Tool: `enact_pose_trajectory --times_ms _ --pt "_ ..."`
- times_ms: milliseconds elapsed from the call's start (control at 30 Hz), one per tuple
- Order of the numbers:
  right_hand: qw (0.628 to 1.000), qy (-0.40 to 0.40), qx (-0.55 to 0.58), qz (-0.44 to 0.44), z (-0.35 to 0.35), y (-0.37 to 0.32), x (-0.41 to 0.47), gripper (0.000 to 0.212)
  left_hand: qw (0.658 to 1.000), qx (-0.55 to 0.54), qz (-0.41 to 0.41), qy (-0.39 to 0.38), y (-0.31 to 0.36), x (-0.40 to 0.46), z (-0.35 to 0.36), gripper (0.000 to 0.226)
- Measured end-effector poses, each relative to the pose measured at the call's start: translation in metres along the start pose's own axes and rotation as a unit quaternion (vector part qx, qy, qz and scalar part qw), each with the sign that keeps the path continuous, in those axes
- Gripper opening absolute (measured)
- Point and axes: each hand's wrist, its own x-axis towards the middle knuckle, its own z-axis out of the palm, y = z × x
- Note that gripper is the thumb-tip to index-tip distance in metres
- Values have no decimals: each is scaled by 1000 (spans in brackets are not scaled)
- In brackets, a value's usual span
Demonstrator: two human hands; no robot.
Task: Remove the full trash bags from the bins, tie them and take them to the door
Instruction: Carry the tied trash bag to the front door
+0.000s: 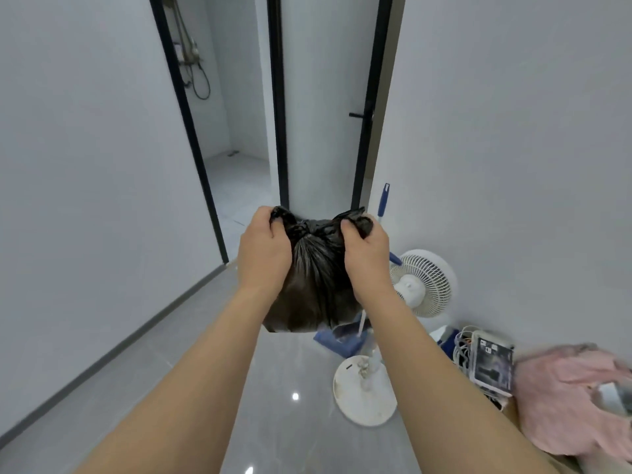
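While you held the black trash bag (313,289) lifted clear of the floor before the doorway, your left hand (263,251) and right hand (367,258) each gripped one gathered ear of its mouth, apparently to cinch the knot between them.

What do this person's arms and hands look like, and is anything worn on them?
Both forearms are bare right down to the bottom edge of the picture, with no sleeve in view. The left hand and the right hand wear no gloves. No watch, bracelet or ring shows on either wrist or on the visible fingers.
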Motion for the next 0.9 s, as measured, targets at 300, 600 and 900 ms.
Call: enact_pose_trajectory --times_ms 300,600,900 --pt "988 130 63 58 -62 -15 -18 13 991 -38 66 -106 29 -18 27 19" --pt "946 319 50 27 -144 -39 -51 17 955 -117 92 -256 75 -50 79 18" --pt "884 466 -31 -1 -245 -75 -142 18 899 -165 155 -376 145 -146 126 17"
